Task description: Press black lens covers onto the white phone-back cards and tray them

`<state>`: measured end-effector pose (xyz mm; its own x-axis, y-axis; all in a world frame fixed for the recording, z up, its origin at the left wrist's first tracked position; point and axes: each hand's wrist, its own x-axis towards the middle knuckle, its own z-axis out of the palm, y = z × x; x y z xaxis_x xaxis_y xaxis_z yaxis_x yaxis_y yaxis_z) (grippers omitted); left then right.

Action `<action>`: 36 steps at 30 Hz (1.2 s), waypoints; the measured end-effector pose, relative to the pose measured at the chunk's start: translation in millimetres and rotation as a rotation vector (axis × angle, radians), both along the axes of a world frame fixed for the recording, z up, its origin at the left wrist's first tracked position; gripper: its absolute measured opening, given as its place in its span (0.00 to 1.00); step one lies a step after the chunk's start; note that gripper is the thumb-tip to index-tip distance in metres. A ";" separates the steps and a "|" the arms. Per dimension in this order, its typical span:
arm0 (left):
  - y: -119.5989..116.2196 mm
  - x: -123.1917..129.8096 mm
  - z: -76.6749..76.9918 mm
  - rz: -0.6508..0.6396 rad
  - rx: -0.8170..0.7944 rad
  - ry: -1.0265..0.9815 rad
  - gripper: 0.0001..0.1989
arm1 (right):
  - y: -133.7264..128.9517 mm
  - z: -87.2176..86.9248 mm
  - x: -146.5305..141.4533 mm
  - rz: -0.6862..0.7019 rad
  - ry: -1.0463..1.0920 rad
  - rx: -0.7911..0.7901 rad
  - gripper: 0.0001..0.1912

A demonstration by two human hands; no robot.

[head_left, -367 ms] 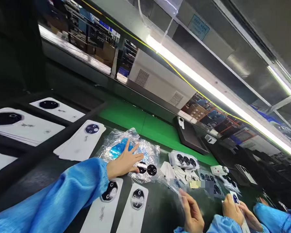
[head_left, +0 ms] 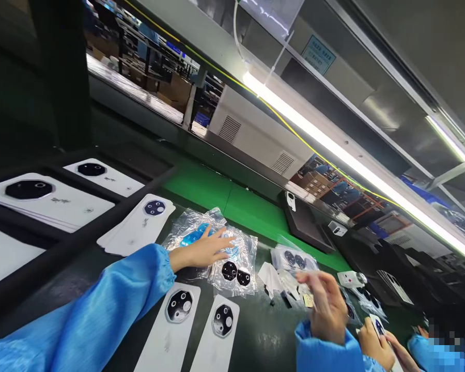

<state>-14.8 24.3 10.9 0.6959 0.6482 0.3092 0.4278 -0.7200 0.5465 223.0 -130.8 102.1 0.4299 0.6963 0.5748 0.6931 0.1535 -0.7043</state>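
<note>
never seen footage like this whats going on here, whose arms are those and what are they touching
This picture comes from a camera worn on a person's head, looking down at a workbench. The person's left hand rests on a clear plastic bag with a blue piece inside. The blurred right hand holds nothing I can make out. Below the left hand lie white phone-shaped cards printed with round dark camera shapes. Another hand, probably a co-worker's, holds a small white card.

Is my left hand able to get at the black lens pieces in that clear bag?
Probably yes: your left hand sits beside the black lens pieces, nothing between, though the clear plastic bag covers them.
</note>
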 end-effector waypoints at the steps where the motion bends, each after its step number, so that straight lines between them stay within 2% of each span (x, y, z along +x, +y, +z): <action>1: 5.8 -7.6 4.0 0.048 0.001 -0.047 0.14 | 14.2 8.7 -10.9 0.183 0.008 -0.101 0.14; 3: 14.7 -28.1 14.8 0.181 0.017 -0.162 0.14 | 45.3 23.1 -34.6 0.633 0.013 -0.456 0.13; 4: 16.5 -40.1 21.0 0.257 0.033 -0.227 0.15 | 61.4 27.8 -47.0 0.727 0.008 -0.534 0.13; 7: 8.1 -74.1 36.0 0.495 0.106 -0.421 0.17 | 109.1 26.9 -83.8 0.921 -0.029 -0.724 0.14; 10: -13.0 -92.7 36.6 0.675 0.289 -0.623 0.14 | 152.5 5.1 -114.2 1.020 -0.107 -0.904 0.12; 11: -19.5 -94.3 32.8 0.670 0.397 -0.686 0.11 | 165.4 -4.9 -121.8 1.025 -0.145 -0.956 0.12; 12: -24.7 -93.9 27.4 0.602 0.489 -0.698 0.09 | 177.2 -15.2 -128.0 1.015 -0.189 -1.001 0.12; 13: -28.0 -91.6 21.0 0.474 0.544 -0.647 0.08 | 187.7 -25.0 -133.0 0.999 -0.239 -1.042 0.11; 15: -29.0 -83.1 7.3 0.158 0.525 -0.406 0.11 | 204.3 -40.7 -139.7 0.951 -0.340 -1.087 0.09; 16: -27.2 -77.7 1.1 0.049 0.489 -0.290 0.12 | 210.1 -45.7 -141.8 0.921 -0.388 -1.090 0.10; 18: -20.9 -66.8 -8.3 -0.034 0.418 -0.125 0.11 | 217.2 -48.4 -143.6 0.846 -0.473 -1.054 0.10; 20: -14.1 -57.8 -12.9 -0.008 0.353 -0.023 0.09 | 218.8 -41.7 -140.7 0.756 -0.535 -0.966 0.08; 23: -6.5 -48.7 -13.2 0.062 0.245 0.108 0.10 | 211.1 -20.5 -122.7 0.621 -0.576 -0.802 0.06; 26: 0.2 -41.0 -12.0 0.143 0.141 0.206 0.19 | 189.1 -1.0 -90.2 0.541 -0.579 -0.710 0.09; 28: 6.1 -35.6 -12.4 0.204 0.077 0.260 0.27 | 167.3 3.0 -68.2 0.513 -0.577 -0.702 0.09; 30: 12.5 -30.6 -13.0 0.251 0.026 0.307 0.33 | 143.4 -2.4 -52.0 0.495 -0.578 -0.735 0.06; 33: 18.0 -25.3 -10.8 0.282 0.005 0.356 0.37 | 112.0 -24.3 -43.1 0.497 -0.575 -0.815 0.01; 36: 11.2 -21.8 -3.9 0.268 0.083 0.351 0.30 | 93.5 -50.0 -46.5 0.494 -0.566 -0.834 0.09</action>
